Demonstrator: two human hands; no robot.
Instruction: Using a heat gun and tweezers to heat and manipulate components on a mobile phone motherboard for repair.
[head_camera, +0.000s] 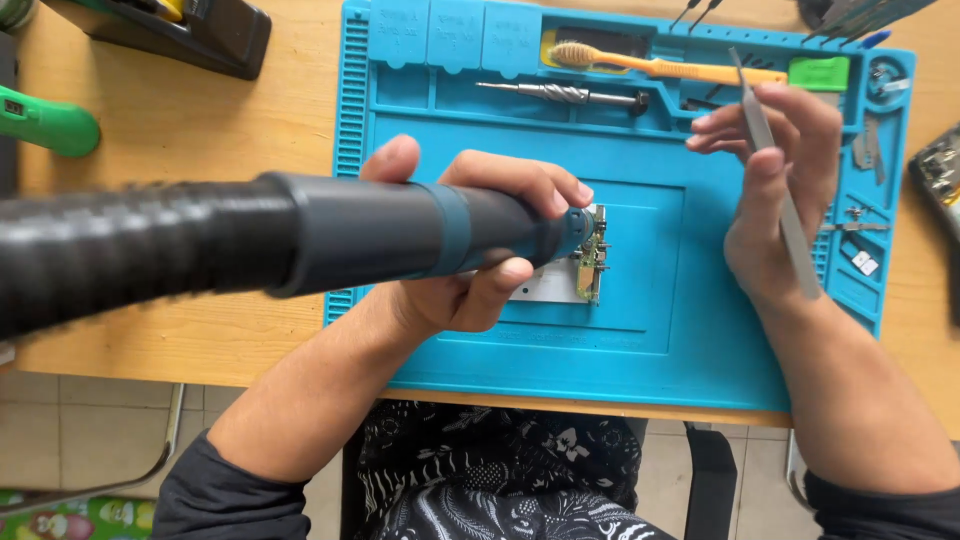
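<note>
Dark hose nozzle (300, 235) in left hand (470, 250), tip against circuit board (590, 255).

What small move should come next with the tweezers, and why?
Probably bring the right hand and its tweezers down to the circuit board. The left hand already points the hot air nozzle at the board, while the tweezers are raised, well to its right.
</note>
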